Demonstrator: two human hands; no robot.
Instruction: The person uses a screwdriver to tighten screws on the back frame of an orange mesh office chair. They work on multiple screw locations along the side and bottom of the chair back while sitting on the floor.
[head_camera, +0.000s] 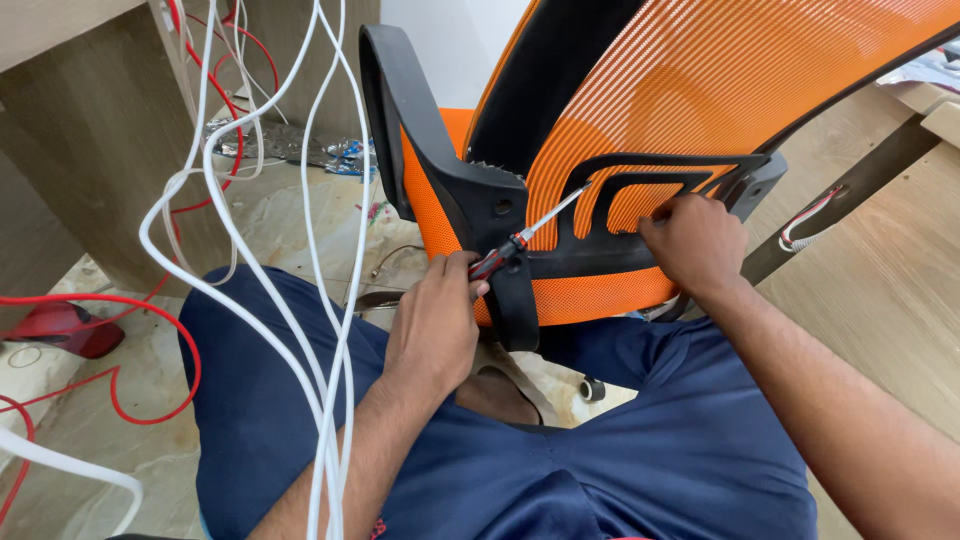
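The left hand (432, 322) gripped a red-handled screwdriver (524, 234), tip at the orange chair's (680, 90) black back bracket (640, 200); the right hand (695, 243) braced it, fingers curled. An angled shaft risked slipping.

White cables (300, 300) hang across your left approach; the chair's black armrest (400, 120) blocks beyond; the right stays open.

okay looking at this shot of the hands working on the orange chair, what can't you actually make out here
Head view only:
- Tip of the red-and-black-handled screwdriver: lost against the black plastic lumbar frame, so the fastener is unseen.
- Right hand fingertips: curled behind that frame.
- Left hand palm: turned away.
- Orange mesh chair back: top cut by the picture edge.
- Chair base: hidden by the blue-trousered legs.
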